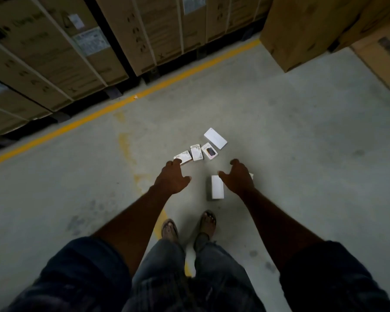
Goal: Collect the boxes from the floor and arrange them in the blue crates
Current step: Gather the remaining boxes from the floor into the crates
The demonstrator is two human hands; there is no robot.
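Note:
Several small white boxes lie on the grey concrete floor in front of me. A flat white box [215,138] is farthest away. Three printed boxes sit in a row: one with a dark picture [210,151], a middle one [196,152] and a left one [183,157]. A plain white box [216,187] lies nearest my feet. My left hand [173,177] hovers with spread, empty fingers, its fingertips over the left box. My right hand [237,176] is spread above the near box and holds nothing. No blue crate is in view.
Tall cardboard cartons [61,50] line the left and back behind a yellow floor line [113,109]. More cartons [306,30] stand at the back right. My feet in sandals [189,226] stand just behind the near box.

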